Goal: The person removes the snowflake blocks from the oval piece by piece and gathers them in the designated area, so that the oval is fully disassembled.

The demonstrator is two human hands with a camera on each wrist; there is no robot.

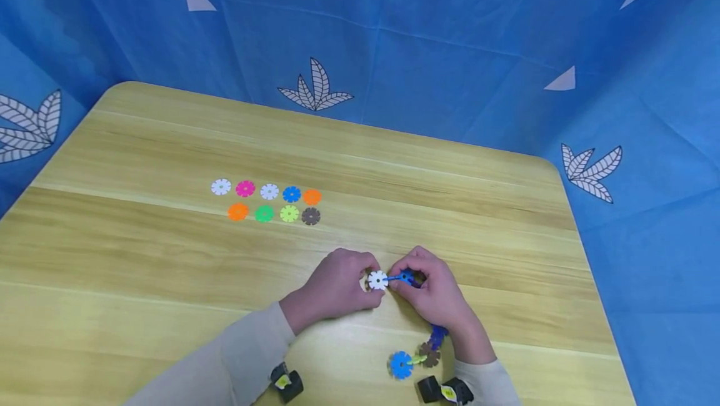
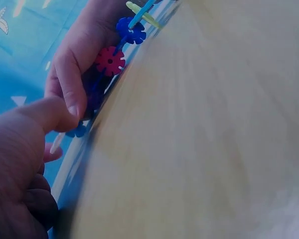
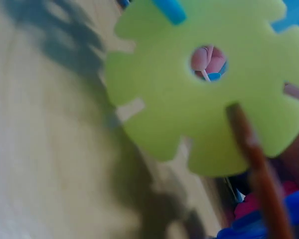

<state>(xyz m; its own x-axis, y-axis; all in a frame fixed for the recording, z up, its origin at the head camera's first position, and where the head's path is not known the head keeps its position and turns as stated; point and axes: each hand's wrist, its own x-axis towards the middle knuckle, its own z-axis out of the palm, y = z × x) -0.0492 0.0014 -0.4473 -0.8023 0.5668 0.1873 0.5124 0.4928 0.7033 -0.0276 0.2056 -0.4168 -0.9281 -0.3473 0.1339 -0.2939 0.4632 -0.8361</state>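
From where I stand, the person's left hand (image 1: 345, 284) pinches a thin white notched plastic disc (image 1: 378, 280) between thumb and fingers, above the near part of the pale wood-grain bench (image 1: 478, 206). Close beside it, the right hand (image 1: 430, 284) pinches a blue notched disc (image 2: 78, 130), seen nearly edge-on from overhead, its edge meeting the white one's rim; how deeply the two are slotted I cannot tell.

The blue disc heads a chain of notched discs running back beneath the right hand. From the left wrist I can make out a pinkish-red disc (image 2: 110, 61) and a dark blue disc (image 2: 131, 31) in it. Its tail shows near the right wrist: a brown disc (image 1: 430, 355), then a yellow-green disc (image 3: 159, 104), then a brighter blue end disc (image 1: 401, 365). The right wrist's view has the yellow-green one very near, with the brown one's edge set against it.

Farther off, well to the left of the hands, nine loose discs (image 1: 269, 192) lie in two rows: white, pink, white, blue and orange behind; orange, green, lime and dark brown in front. Beyond the bench hangs a blue cloth (image 1: 427, 31) printed with pale leaves and triangles.
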